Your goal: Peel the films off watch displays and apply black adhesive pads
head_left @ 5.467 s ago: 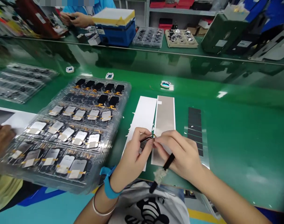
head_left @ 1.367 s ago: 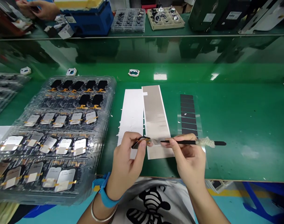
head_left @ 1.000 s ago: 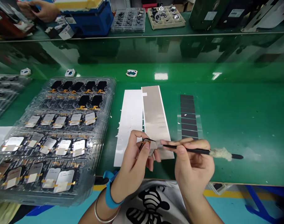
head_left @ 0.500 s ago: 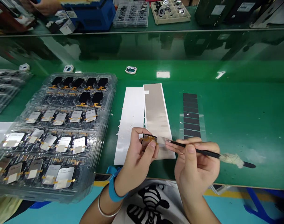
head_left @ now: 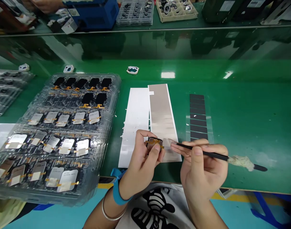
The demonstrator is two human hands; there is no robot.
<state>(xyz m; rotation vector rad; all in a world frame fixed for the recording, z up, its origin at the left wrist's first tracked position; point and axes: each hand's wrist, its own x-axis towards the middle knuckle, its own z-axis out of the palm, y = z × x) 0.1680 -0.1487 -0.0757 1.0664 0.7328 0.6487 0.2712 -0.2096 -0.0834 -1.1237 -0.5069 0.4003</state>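
Note:
My left hand (head_left: 142, 163) pinches a small dark panel with an orange flex strip (head_left: 154, 142) between thumb and fingers, held just above the near table edge. My right hand (head_left: 202, 171) grips black tweezers (head_left: 212, 155) wrapped with whitish tape near the back end; their tip points left at a small clear film piece beside the panel. Under both hands lie a grey sheet (head_left: 161, 114) and a white backing sheet (head_left: 135, 117). A strip of dark rectangular pads (head_left: 198, 116) lies to the right.
A clear plastic tray (head_left: 112, 105) stacked at left holds rows of small panels, some black, some with light film. More trays (head_left: 7, 92) sit far left. Small white frames (head_left: 132, 70) lie on the green belt. A blue box and parts trays stand beyond, near another person's hands.
My left hand turned the panel from edge-on to face up and moved slightly right. My right hand swung the tweezers' back end rightward, keeping the tip at the film by the panel.

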